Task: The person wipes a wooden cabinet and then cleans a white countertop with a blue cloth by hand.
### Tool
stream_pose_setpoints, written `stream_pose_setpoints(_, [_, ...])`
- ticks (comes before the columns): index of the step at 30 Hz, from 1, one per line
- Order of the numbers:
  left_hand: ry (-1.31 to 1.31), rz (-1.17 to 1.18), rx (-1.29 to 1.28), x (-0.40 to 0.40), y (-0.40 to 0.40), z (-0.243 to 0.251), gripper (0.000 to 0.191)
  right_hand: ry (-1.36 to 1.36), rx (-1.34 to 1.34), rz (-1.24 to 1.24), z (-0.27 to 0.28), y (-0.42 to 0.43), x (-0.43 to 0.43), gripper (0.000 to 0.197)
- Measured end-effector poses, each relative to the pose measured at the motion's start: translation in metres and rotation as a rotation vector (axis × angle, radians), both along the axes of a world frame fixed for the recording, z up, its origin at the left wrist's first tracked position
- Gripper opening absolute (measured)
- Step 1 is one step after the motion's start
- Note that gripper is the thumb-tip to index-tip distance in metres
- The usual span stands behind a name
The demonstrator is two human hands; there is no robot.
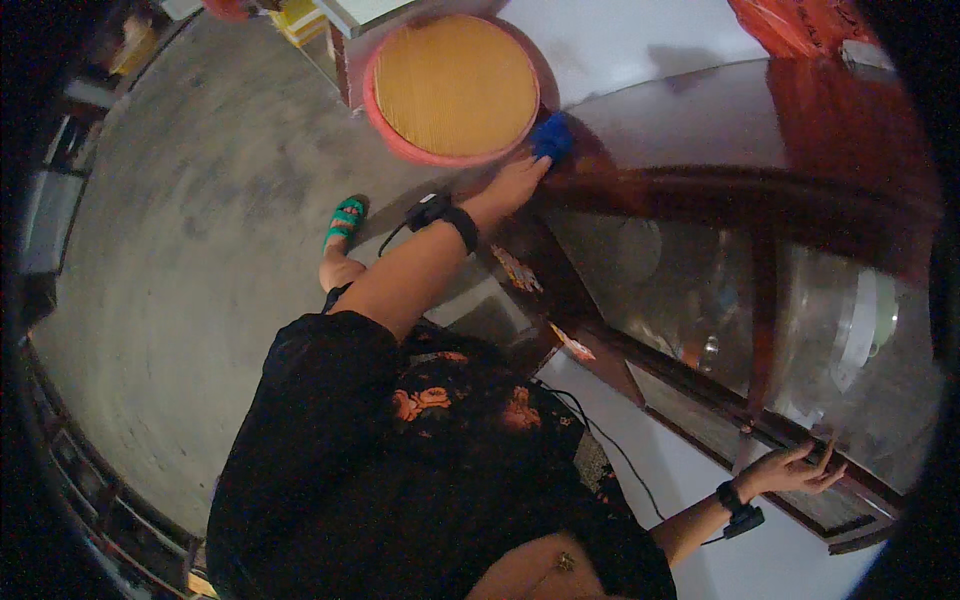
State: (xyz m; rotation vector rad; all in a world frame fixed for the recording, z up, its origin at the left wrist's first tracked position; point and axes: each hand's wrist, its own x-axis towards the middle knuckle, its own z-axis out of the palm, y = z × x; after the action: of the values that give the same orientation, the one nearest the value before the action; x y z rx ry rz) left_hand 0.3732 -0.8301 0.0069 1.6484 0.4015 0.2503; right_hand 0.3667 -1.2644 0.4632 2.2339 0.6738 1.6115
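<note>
My left hand (517, 184) reaches forward with a crumpled blue cloth (552, 139) under its fingers, at the corner of a dark red wooden cabinet's top (675, 124). Right beside the cloth is a round container (456, 86) with a pink rim and a flat cardboard disc on top. My right hand (799, 469) is lower, near the frame of the cabinet's glass door (690, 300), with its fingers apart and nothing in it. I cannot tell whether it touches the frame. Behind the glass, a light green vessel (885, 315) shows partly.
A red plastic bag (802, 26) lies at the cabinet's far end. Concrete floor (187, 225) spreads to the left, with my foot in a green sandal (346, 217) on it. A black cable (622, 457) runs to my right wrist. A white-topped piece of furniture (367, 15) stands ahead.
</note>
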Motion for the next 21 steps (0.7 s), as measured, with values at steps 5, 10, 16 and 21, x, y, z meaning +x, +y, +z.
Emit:
stream_pose_setpoints(5, [0.035, -0.269, 0.254, 0.026, 0.009, -0.043, 0.051, 0.039, 0.036, -0.201, 0.003, 0.032, -0.029, 0.044])
stream_pose_setpoints(10, [0.028, -0.322, -0.16, 0.095, 0.002, 0.046, 0.05, 0.107, 0.014, -0.476, 0.011, 0.092, -0.058, 0.046])
stream_pose_setpoints(16, [-0.235, -0.502, 0.113, 0.236, 0.03, 0.078, 0.039, 0.272, -0.048, -0.587, 0.027, 0.185, -0.069, 0.038])
stream_pose_setpoints(21, [-0.013, -0.696, 0.43, 0.207, 0.049, 0.017, 0.037, 0.384, -0.165, -0.592, 0.04, 0.215, -0.098, 0.031])
